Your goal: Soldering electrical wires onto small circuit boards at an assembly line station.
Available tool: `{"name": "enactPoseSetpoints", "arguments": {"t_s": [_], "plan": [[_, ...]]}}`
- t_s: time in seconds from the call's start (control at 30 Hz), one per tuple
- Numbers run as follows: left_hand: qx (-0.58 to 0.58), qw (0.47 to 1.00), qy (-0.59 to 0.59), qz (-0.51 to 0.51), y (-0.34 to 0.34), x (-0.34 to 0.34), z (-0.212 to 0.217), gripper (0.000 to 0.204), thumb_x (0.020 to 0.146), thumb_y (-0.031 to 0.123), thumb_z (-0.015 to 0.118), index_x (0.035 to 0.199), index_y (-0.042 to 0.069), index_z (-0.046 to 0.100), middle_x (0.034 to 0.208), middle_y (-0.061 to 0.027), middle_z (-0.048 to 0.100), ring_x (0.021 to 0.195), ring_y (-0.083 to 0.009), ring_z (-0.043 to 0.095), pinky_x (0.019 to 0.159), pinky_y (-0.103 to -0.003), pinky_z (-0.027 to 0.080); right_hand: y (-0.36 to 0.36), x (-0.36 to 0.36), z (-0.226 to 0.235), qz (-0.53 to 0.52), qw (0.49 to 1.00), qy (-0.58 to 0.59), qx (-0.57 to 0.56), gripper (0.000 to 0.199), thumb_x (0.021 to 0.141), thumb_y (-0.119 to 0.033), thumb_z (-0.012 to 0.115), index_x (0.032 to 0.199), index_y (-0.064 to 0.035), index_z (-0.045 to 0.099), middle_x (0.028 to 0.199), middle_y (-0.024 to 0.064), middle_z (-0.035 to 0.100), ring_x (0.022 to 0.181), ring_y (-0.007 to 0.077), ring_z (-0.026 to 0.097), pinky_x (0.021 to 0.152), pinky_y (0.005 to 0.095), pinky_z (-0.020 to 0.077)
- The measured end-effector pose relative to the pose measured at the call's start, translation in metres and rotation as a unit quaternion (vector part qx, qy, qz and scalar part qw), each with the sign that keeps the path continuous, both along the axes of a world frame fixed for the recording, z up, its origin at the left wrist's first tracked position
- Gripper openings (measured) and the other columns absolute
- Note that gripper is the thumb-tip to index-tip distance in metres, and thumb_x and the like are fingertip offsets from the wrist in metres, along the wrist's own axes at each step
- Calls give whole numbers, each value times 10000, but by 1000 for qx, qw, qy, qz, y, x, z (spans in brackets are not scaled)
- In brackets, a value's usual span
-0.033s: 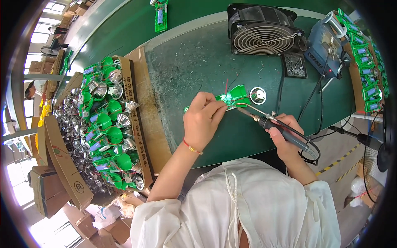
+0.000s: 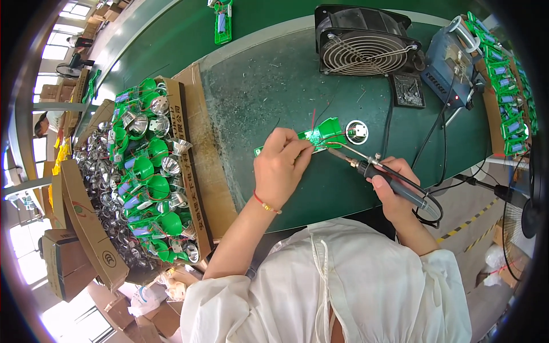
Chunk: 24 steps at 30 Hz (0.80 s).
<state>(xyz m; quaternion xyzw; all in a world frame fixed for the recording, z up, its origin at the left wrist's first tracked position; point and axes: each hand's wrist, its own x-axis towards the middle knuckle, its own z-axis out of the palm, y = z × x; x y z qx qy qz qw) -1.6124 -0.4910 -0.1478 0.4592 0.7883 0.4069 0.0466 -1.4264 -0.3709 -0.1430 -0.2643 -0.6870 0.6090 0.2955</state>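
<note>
My right hand [image 2: 394,188] is closed round a soldering iron [image 2: 394,184] with a thin metal feed tube clamped alongside it. The iron's tip points left and reaches the near edge of a green plastic housing [image 2: 330,130] holding a small circuit board. On the housing's left part rests my left hand [image 2: 280,163], thumb and forefinger pinched at a thin wire [image 2: 326,139] beside the tip. The hand hides the housing's left half. A round silver reflector [image 2: 357,132] lies just right of the housing, on the green bench mat.
A black fan [image 2: 366,48] with a wire grille stands at the back. Right of it are a black tray [image 2: 408,90] and a blue soldering station [image 2: 452,66] with a spool. At left, a cardboard box [image 2: 197,171] holds several green housings and reflectors. Cables cross the bench's right side.
</note>
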Motion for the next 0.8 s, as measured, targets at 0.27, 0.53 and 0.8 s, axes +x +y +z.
{"name": "enactPoseSetpoints", "arguments": {"t_s": [0.27, 0.53, 0.8], "plan": [[9, 999, 35, 38, 7, 0, -13, 122, 613, 13, 668, 663, 54, 564, 778, -45, 507, 630, -198, 538, 498, -298, 443, 2, -12, -10, -15, 1000, -10, -17, 169, 752, -100, 657, 822, 3, 542, 727, 42, 573, 609, 62, 504, 541, 206, 417], [11, 998, 21, 63, 9, 1, -18, 134, 593, 2, 653, 638, 62, 542, 753, -49, 511, 611, -201, 533, 490, -292, 437, 1, -18, -16, -22, 998, -13, -63, 190, 759, -126, 665, 822, 7, 545, 697, 21, 568, 597, 51, 492, 534, 194, 407], [30, 997, 26, 70, 9, 1, -23, 139, 589, -4, 647, 628, 59, 529, 730, -57, 512, 619, -219, 536, 511, -305, 447, 2, -23, -16, -11, 998, -28, -48, 166, 752, -101, 667, 808, -1, 547, 676, 7, 561, 589, 38, 475, 523, 193, 401]]}}
